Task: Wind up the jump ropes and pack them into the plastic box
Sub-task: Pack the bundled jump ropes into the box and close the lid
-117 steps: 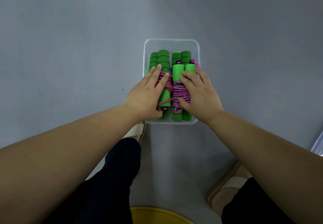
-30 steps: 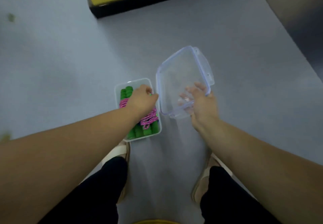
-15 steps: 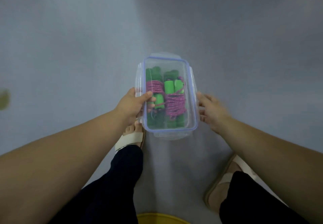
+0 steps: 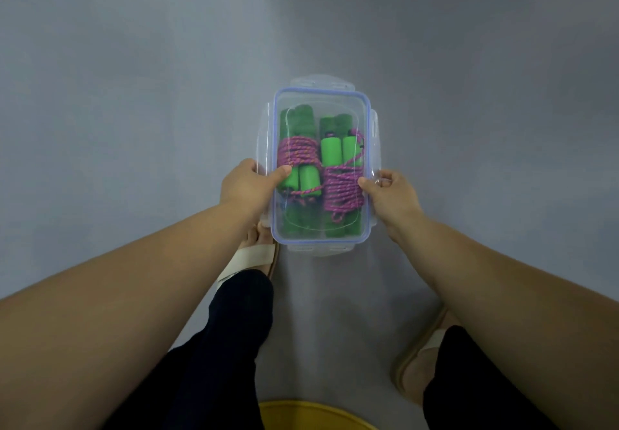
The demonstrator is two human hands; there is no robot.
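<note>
Looks clear, smooth and faintly glossy in the plastic box (image 4: pixel 374 128) gripped between the left hand (image 4: pixel 246 185) and the right hand (image 4: pixel 392 195), with a bluish strip edging the lid (image 4: pixel 323 101). Shows through it the jump ropes (image 4: pixel 341 188): matt green foam on the handles (image 4: pixel 330 151), rough braided pink cord. Beyond the hands, reads as a smooth matt grey floor (image 4: pixel 134 94); below the wrists, as dark matt cloth on the trousers (image 4: pixel 234 312).

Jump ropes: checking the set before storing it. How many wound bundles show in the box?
2. The left bundle lies in the left half of the plastic box, the right bundle in the right half. Darker green handles beneath suggest more may be hidden.
</note>
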